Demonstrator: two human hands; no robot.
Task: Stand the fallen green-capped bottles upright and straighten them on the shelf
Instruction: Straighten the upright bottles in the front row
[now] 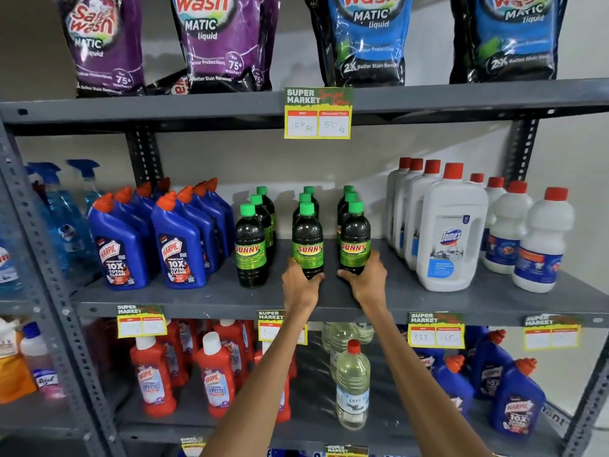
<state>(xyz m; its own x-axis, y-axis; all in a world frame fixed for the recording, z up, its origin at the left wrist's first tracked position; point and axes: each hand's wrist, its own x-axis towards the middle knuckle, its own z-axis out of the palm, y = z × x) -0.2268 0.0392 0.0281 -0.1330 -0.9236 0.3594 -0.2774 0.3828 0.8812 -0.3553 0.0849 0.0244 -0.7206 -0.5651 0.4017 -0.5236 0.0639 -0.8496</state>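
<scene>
Dark green-capped Sunny bottles stand upright in three rows on the grey middle shelf [211, 296]. The left row's front bottle [251, 247] stands free. My left hand [300, 285] grips the base of the middle row's front bottle [308, 239]. My right hand [364, 282] grips the base of the right row's front bottle [355, 237]. Both held bottles are upright, with labels facing me. More green-capped bottles stand behind each front one, partly hidden. No green-capped bottle lies on its side in view.
Blue Harpic bottles [179, 245] stand to the left of the green-capped rows, white Domex jugs [451, 239] to the right. A price tag [318, 113] hangs from the shelf above. Red bottles and a clear bottle [352, 387] fill the shelf below.
</scene>
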